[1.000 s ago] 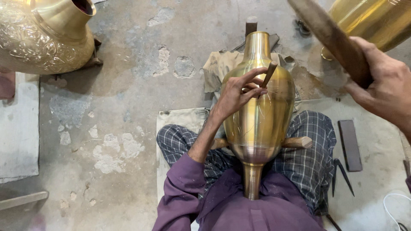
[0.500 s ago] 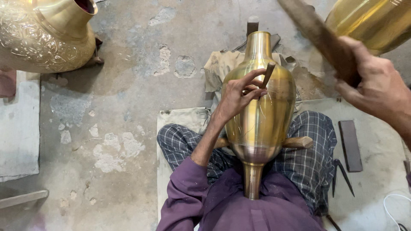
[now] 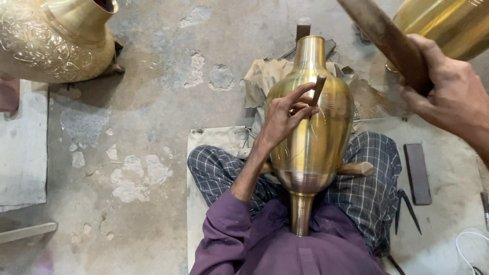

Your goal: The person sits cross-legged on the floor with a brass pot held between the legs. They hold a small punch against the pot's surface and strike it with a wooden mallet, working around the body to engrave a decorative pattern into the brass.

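Left hand: the left hand (image 3: 283,118) sits mid-frame, fingers curled and pinched around a small punch tool (image 3: 318,90), tip set against the shoulder of the vase.
Right hand: the right hand (image 3: 448,94) is up in the upper right, fist wrapped tight round a wooden mallet handle (image 3: 384,34) that slants off toward the top edge. The head of it is out of shot, so can't say what it looks like.
Vase: big plain brass vase (image 3: 310,137), dead centre, lying across the person's lap with its neck pointing up-frame and its foot toward the purple shirt (image 3: 285,244).
Support: a wooden bar (image 3: 359,168) pokes out under the vase on the right side, over the checked trousers (image 3: 372,178).
Under it: crumpled cloth (image 3: 260,81) below the vase neck, on the concrete floor (image 3: 153,127).
Around: engraved brass pot (image 3: 51,40) upper left, another shiny brass vessel (image 3: 448,25) upper right behind the fist.
Right side bits: a dark flat bar (image 3: 417,173) and a pair of dividers (image 3: 405,209) lying on the mat, well apart from both hands.
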Available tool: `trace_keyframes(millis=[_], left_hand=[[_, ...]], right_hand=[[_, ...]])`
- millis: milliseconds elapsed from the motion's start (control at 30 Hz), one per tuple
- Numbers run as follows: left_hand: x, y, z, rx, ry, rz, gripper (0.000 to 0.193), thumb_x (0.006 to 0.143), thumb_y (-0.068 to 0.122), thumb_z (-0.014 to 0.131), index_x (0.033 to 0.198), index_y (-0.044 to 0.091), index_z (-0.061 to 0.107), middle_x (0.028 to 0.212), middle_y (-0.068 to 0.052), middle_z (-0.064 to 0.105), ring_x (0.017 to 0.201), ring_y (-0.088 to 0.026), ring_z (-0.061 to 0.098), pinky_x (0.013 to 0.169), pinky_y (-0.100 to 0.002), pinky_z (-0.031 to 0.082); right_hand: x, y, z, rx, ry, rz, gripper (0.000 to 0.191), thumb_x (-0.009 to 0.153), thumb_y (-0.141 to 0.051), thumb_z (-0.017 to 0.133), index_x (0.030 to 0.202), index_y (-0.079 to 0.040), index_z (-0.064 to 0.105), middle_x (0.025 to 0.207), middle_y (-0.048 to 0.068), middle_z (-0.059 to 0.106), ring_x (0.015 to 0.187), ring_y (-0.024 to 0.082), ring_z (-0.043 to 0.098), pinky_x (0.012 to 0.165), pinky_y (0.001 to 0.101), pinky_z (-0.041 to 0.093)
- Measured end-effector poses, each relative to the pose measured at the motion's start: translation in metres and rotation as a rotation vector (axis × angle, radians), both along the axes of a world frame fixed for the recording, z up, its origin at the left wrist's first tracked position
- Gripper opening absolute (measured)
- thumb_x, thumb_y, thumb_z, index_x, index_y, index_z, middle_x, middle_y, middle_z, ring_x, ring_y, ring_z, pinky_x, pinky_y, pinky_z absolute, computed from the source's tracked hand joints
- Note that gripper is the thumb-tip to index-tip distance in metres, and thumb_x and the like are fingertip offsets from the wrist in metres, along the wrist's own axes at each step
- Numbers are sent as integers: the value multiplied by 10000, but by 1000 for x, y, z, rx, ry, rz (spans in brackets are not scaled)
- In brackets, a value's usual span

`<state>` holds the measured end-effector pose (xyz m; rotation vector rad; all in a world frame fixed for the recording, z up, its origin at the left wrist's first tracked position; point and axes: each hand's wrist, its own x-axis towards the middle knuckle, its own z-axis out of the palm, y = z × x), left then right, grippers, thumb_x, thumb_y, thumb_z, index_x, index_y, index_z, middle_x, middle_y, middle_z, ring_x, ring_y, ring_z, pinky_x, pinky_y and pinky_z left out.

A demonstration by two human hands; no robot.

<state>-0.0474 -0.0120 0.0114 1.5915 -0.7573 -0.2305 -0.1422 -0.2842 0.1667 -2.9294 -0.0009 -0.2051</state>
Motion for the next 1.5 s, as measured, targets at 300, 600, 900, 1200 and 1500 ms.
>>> trace_keyframes(millis=[300, 600, 900, 1200, 1500], left_hand=[[-4, -2, -1, 24, 28, 22, 538, 979, 167, 729, 1480, 165, 532, 1082, -123, 798, 934, -202, 817, 798, -343, 726], [-11, -2, -4, 50, -16, 69, 546, 971, 203, 720, 1479, 184, 522, 1064, -99, 802, 913, -186, 814, 798, -340, 719], [-20, -2, -3, 53, 21, 103, 510, 974, 201, 716, 1456, 182, 550, 1082, -114, 795, 907, -194, 811, 773, -336, 722], [-22, -2, -5, 21, 12, 113, 500, 981, 209, 715, 1452, 187, 549, 1051, -117, 802, 892, -203, 816, 773, -368, 724], [-30, -3, -15, 0, -8, 185, 508, 977, 198, 727, 1451, 196, 544, 1046, -118, 801, 871, -203, 814, 757, -366, 722]], right_hand=[[3, 4, 0, -442, 243, -24, 879, 863, -232, 778, 1647, -369, 405, 1098, 70, 769, 841, 211, 775, 736, 349, 657], [4, -4, -6, -673, 230, 70, 834, 850, -251, 751, 1606, -321, 405, 1237, 0, 745, 804, 145, 773, 699, 295, 664], [9, 2, 3, -559, 141, 130, 710, 917, -412, 712, 1562, -312, 430, 1084, 39, 767, 724, 177, 760, 728, 335, 655], [8, 3, 1, -521, 31, 73, 793, 859, -224, 721, 1599, -260, 437, 1168, 58, 752, 785, 180, 758, 731, 330, 651], [6, 3, -1, -280, 13, 28, 726, 942, -222, 695, 1631, -215, 466, 1087, 99, 743, 768, 213, 740, 728, 338, 631]])
